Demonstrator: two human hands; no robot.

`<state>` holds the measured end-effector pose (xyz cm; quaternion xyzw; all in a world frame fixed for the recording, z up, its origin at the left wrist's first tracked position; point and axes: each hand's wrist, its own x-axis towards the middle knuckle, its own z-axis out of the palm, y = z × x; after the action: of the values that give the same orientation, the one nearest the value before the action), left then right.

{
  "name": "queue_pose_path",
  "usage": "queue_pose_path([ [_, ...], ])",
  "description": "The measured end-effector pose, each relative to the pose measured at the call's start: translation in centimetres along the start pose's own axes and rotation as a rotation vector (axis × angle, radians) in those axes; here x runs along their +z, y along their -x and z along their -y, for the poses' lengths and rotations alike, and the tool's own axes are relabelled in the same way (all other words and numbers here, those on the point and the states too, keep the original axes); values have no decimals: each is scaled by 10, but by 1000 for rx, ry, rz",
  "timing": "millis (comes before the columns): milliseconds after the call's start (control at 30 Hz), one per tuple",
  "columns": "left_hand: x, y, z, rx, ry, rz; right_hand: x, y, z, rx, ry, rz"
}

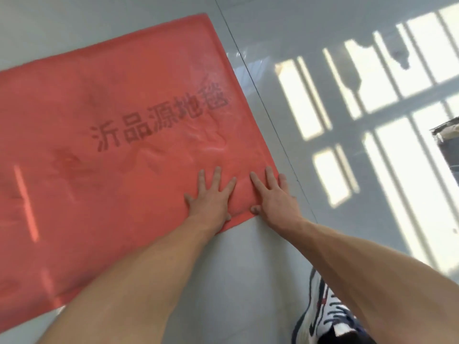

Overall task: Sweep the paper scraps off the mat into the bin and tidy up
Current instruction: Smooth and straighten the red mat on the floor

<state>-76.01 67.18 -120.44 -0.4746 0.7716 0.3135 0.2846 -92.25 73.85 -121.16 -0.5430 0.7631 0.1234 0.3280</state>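
Note:
A large red mat (pixel 99 157) with dark printed characters lies flat on a grey tiled floor, filling the left and middle of the view. My left hand (pixel 211 197) rests palm-down on the mat near its near right corner, fingers spread. My right hand (pixel 273 194) presses flat on that same corner, fingers apart, its outer fingers reaching the mat's right edge. Neither hand holds anything. No paper scraps show on the mat, and no bin is recognisable in view.
Glossy grey floor tiles (pixel 248 269) surround the mat, with bright window-bar sunlight (pixel 372 120) on the right. A dark object (pixel 449 147) is cut off at the right edge. My sneaker (pixel 323 316) stands at the bottom right.

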Motion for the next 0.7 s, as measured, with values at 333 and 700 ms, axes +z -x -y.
queue_pose_path([
  [333, -37, 2, -10, -100, 90, -74, -47, -32, 11, -199, 97, -26],
  [700, -13, 0, -11, -236, 120, 3, -5, -50, 16, -303, 471, 92],
])
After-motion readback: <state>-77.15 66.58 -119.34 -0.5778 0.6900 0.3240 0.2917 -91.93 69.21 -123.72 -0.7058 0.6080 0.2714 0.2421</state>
